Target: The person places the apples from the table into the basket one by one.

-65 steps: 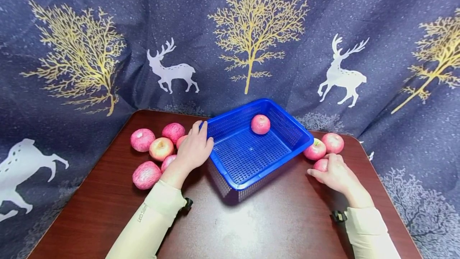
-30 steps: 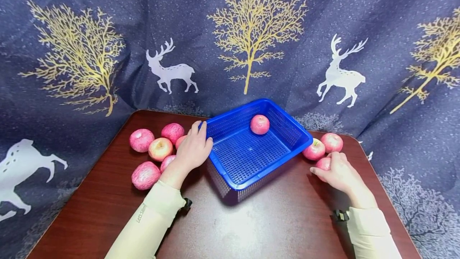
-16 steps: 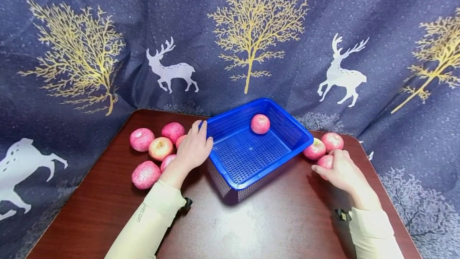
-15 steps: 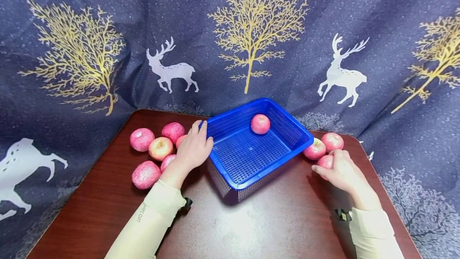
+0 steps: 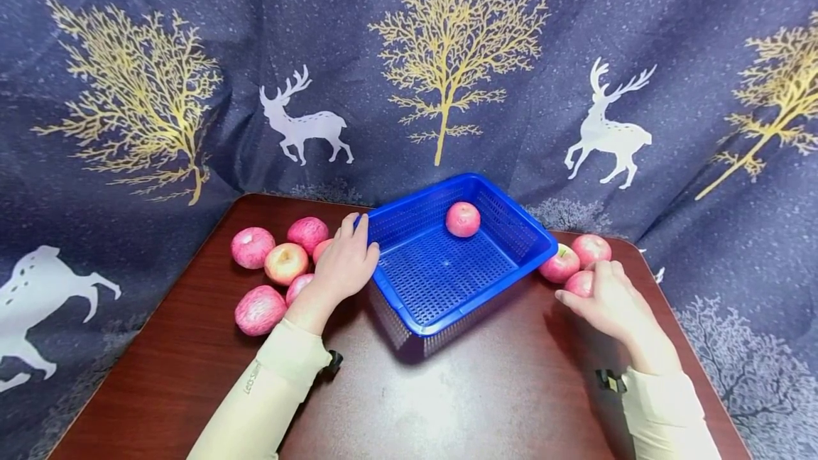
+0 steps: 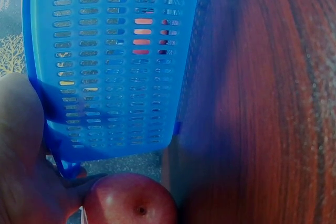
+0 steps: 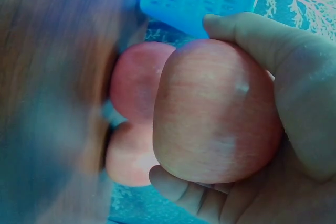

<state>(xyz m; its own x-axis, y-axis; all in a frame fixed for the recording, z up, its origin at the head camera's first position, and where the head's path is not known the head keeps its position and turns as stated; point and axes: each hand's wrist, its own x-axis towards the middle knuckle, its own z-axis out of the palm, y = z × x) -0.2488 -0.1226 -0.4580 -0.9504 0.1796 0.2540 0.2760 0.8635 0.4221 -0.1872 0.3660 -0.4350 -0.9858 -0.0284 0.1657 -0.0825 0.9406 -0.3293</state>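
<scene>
My left hand (image 5: 345, 261) grips the left corner rim of the blue plastic basket (image 5: 441, 279), whose slotted wall (image 6: 115, 103) fills much of the left wrist view. Just below that hand lies a red apple (image 6: 131, 203). At the right of the table my right hand (image 5: 616, 307) holds an apple (image 5: 579, 284) between thumb and fingers; the right wrist view shows this apple (image 7: 218, 111) close up, partly covering two others behind it. One apple (image 5: 463, 219) sits inside the basket, near its far wall.
Several apples (image 5: 286, 264) lie in a loose group on the left of the brown table (image 5: 460, 396). Two more, a stemmed apple (image 5: 560, 265) and a pink apple (image 5: 591, 250), rest beside the basket's right corner. A dark patterned cloth (image 5: 358, 41) hangs behind the table.
My right hand has shifted a little away from me and to the right with its apple. The left hand, basket and other apples stay where they were.
</scene>
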